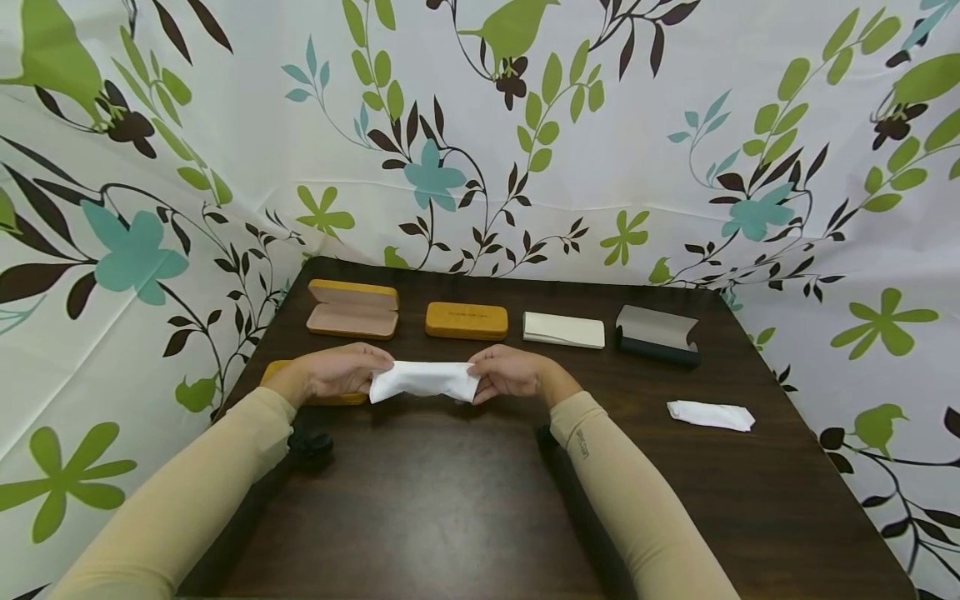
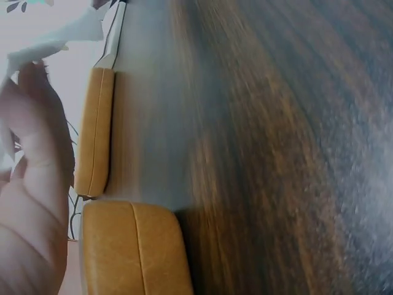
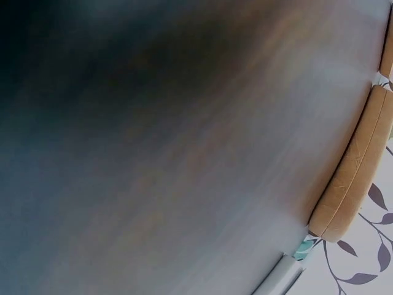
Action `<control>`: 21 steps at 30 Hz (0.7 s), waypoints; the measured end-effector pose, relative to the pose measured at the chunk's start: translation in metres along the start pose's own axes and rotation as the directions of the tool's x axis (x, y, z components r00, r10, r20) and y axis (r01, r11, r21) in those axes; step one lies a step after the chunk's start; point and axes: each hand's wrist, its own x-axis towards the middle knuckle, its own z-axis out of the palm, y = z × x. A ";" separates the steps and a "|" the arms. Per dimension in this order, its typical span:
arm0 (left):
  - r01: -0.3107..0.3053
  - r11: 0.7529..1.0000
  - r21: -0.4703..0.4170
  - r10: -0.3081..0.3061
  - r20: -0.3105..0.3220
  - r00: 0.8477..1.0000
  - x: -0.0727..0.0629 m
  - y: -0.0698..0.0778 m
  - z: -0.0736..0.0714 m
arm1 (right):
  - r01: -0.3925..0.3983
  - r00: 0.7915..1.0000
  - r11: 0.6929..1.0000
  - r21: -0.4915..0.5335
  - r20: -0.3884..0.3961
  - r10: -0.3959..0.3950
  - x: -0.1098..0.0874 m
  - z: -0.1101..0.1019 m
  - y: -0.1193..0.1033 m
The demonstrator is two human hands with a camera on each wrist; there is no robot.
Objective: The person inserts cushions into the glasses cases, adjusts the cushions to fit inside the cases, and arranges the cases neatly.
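Note:
A soft white wrapping [image 1: 424,380], like a folded cloth or pouch, is stretched between both hands above the dark table. My left hand [image 1: 341,371] pinches its left end between thumb and fingers, and my right hand [image 1: 513,372] pinches the right end. Its lower edge sags unevenly in the head view. In the left wrist view, part of the white wrapping [image 2: 70,27] shows beyond the left hand [image 2: 34,166]. A mustard-yellow case [image 1: 341,399] lies just below the left hand, partly hidden by it. The right wrist view does not show the right hand.
Along the back of the table [image 1: 450,517] stand an open yellow glasses case [image 1: 354,321], a closed yellow case [image 1: 467,321], a flat white case [image 1: 562,330] and an open black case with grey lining [image 1: 656,333]. Another white wrapped bundle [image 1: 711,415] lies at the right.

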 end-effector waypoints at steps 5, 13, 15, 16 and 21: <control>-0.024 0.999 -0.049 0.023 -0.035 0.999 0.002 -0.002 0.002 | 0.012 1.000 1.000 0.014 -0.015 -0.011 -0.002 0.000 0.000; -0.082 0.990 -0.116 0.079 -0.036 0.996 0.003 -0.003 0.005 | 0.025 0.991 1.000 0.002 -0.134 -0.024 -0.003 -0.001 0.002; -0.080 0.991 -0.111 0.077 -0.035 0.996 0.003 -0.004 0.006 | 0.050 0.983 0.998 0.025 -0.180 -0.044 -0.002 -0.001 0.002; -0.080 0.990 -0.112 0.077 -0.030 0.997 0.002 -0.004 0.006 | 0.070 0.978 0.997 0.044 -0.201 -0.060 -0.001 -0.001 0.002; -0.090 0.987 -0.134 0.087 -0.029 0.996 0.002 -0.006 0.009 | 0.166 0.953 0.975 0.146 -0.277 -0.121 0.002 0.003 0.001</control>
